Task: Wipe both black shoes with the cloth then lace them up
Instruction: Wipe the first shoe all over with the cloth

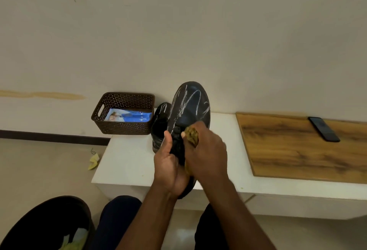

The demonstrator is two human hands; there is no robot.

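White chalky streaks cover the raised shoe (190, 106), gripped heel-end by the left hand (168, 167) above the counter (127, 162); right hand (206, 152) clutching the cloth (191, 135) should rub firmly toeward.

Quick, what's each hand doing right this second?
Left hand: closed around the raised black shoe, holding it up.
Right hand: closed on the bunched cloth, pressing it against that shoe.

A stained cream wall (178, 31) backs a white bench (129, 162) on beige floor (39, 170).
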